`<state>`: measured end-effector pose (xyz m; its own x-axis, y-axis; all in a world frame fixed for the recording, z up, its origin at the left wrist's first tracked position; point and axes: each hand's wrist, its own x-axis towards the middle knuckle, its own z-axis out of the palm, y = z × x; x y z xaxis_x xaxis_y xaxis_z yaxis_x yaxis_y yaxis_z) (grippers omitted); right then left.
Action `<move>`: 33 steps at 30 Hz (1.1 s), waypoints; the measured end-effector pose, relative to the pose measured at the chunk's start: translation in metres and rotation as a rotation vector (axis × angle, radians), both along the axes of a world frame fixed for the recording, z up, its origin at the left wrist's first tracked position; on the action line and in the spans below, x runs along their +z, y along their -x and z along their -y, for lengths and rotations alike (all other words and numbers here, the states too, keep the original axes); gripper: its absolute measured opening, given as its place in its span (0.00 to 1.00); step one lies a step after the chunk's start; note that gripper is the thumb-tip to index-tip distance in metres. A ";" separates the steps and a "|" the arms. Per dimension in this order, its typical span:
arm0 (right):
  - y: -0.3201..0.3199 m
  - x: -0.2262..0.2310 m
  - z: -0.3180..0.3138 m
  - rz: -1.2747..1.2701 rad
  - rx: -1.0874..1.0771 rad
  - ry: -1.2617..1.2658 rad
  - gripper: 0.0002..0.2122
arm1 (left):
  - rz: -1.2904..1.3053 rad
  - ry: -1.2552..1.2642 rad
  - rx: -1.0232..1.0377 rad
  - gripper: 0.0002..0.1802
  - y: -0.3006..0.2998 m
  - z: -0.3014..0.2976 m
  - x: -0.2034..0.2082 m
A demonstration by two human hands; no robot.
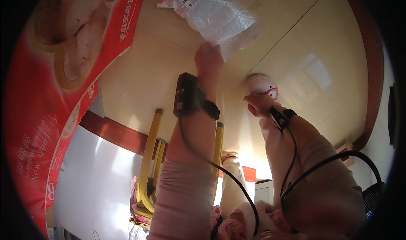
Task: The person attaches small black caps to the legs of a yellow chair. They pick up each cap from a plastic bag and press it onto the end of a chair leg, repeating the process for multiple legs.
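Note:
A clear, crinkled plastic bag [226,18] with a white printed label lies on the tan tabletop at the top middle. My left hand [209,59] is closed on its near corner, fingers bunched together. To the right, a rounded pale-pink thing [259,83] with a small red-rimmed cartoon face sits close to a seam in the tabletop. My right hand [261,103] is at its near side with curled fingers, apparently gripping it; the hand hides its lower part, so I cannot tell its exact kind.
A large red printed package [80,92] fills the left side. The tabletop [160,66] ends in a reddish-brown edge. Yellow stool legs [153,155] stand below it. Black devices [186,97] are strapped to both wrists, with black cables [237,181] trailing toward me.

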<state>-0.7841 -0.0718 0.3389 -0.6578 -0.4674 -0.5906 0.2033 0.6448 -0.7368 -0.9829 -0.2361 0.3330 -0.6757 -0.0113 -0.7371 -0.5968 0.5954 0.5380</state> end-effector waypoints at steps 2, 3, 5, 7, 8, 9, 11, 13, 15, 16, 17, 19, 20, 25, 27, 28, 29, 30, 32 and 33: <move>0.000 0.000 0.002 0.042 -0.019 0.001 0.11 | -0.059 -0.128 0.214 0.16 -0.032 -0.008 0.028; -0.001 0.000 0.002 0.086 -0.014 -0.027 0.07 | -0.069 -0.170 0.377 0.14 -0.051 -0.015 0.045; -0.002 -0.003 0.002 0.025 -0.008 -0.029 0.08 | -0.021 -0.149 0.478 0.12 -0.089 -0.023 0.078; -0.005 -0.005 0.000 -0.080 0.041 -0.104 0.09 | 0.150 -0.304 0.833 0.09 -0.127 -0.037 0.110; -0.008 -0.003 -0.002 -0.094 0.045 -0.109 0.09 | 0.218 -0.275 0.824 0.11 -0.140 -0.040 0.119; -0.010 -0.002 -0.006 -0.100 0.049 -0.107 0.10 | 0.145 -0.231 0.806 0.13 -0.151 -0.047 0.126; -0.014 0.009 -0.013 -0.101 0.048 -0.101 0.11 | 0.164 -0.244 0.774 0.15 -0.167 -0.050 0.133; -0.016 0.027 -0.017 -0.100 0.057 -0.092 0.11 | 0.164 -0.189 0.752 0.15 -0.179 -0.052 0.139; -0.012 0.050 -0.018 -0.085 0.056 -0.073 0.12 | 0.167 -0.125 0.756 0.15 -0.197 -0.049 0.160; -0.010 0.065 -0.019 -0.074 0.054 -0.063 0.12 | 0.163 -0.108 0.760 0.15 -0.204 -0.050 0.171; -0.006 0.077 -0.020 -0.073 0.046 -0.049 0.13 | 0.134 -0.113 0.760 0.15 -0.208 -0.050 0.177; -0.007 0.114 -0.023 -0.046 0.035 -0.029 0.13 | 0.157 -0.093 0.782 0.14 -0.223 -0.050 0.202; -0.009 0.131 -0.024 -0.028 0.037 -0.018 0.14 | 0.172 -0.139 0.789 0.14 -0.232 -0.050 0.214; -0.025 0.212 -0.020 0.162 0.027 0.053 0.16 | 0.208 -0.134 0.608 0.16 -0.277 -0.043 0.258; -0.032 0.254 -0.017 0.217 0.054 0.036 0.16 | 0.278 -0.161 0.534 0.16 -0.292 -0.038 0.278; -0.038 0.284 -0.018 0.116 0.227 -0.124 0.21 | 0.247 -0.187 0.567 0.16 -0.297 -0.035 0.291; -0.045 0.316 -0.021 0.142 0.350 -0.196 0.24 | 0.251 -0.220 0.598 0.16 -0.304 -0.028 0.306; -0.052 0.342 -0.017 0.038 0.531 -0.269 0.26 | 0.298 -0.296 0.622 0.17 -0.308 -0.021 0.323; -0.068 0.388 -0.009 -0.181 0.493 -0.152 0.24 | 0.388 -0.423 0.637 0.18 -0.316 -0.003 0.358; -0.074 0.400 -0.004 -0.115 0.436 -0.072 0.22 | 0.431 -0.465 0.625 0.19 -0.317 0.008 0.374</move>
<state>-0.7105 -0.0676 0.7387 -0.4719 -0.6755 -0.5665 -0.1786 0.7025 -0.6889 -0.6655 -0.2437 0.7073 -0.3095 0.0786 -0.9476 -0.9457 -0.1296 0.2981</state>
